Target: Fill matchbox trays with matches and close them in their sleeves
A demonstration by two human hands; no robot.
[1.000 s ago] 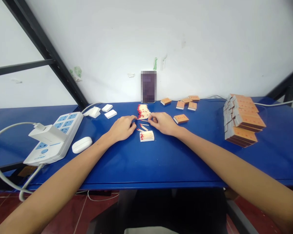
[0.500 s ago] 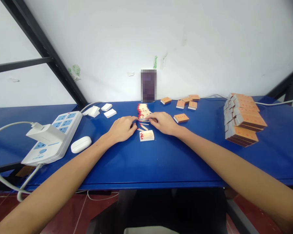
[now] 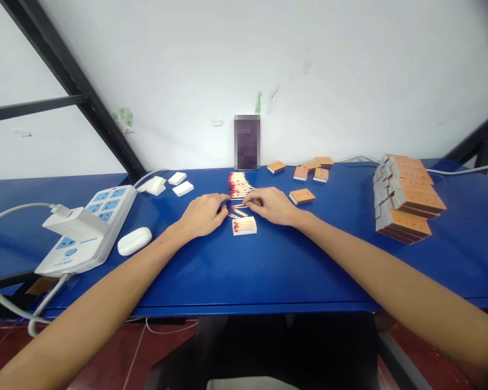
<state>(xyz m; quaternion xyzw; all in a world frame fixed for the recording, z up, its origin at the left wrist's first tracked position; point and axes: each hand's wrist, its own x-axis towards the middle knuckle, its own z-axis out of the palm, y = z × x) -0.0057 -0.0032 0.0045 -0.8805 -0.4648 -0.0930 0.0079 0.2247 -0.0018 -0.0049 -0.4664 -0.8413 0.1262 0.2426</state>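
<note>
Red-tipped wooden matches [image 3: 239, 185] lie in a pile on the blue table, their heads to the left. A few loose matches [image 3: 239, 211] lie nearer to me. At the pile's left edge rests my left hand [image 3: 205, 215], thumb and index finger apart by the match heads. My right hand [image 3: 270, 205] is opposite, fingers bent and a fingertip by the plain ends of the near matches; thumb and index finger look apart. Just below the loose matches is a white matchbox tray [image 3: 250, 229] with several matches in it.
Empty-looking white trays [image 3: 183, 188] lie at the left back. Several orange matchboxes [image 3: 302, 196] are scattered right of the pile, and a tall stack of matchboxes [image 3: 417, 189] stands farther right. A power strip [image 3: 106, 238], white earbud case [image 3: 135, 241] and pixelated dark object [image 3: 247, 142] are also here.
My right fingertips have drawn slightly toward me, away from the pile. A few near matches have shifted toward the tray. My left hand stays almost in place.
</note>
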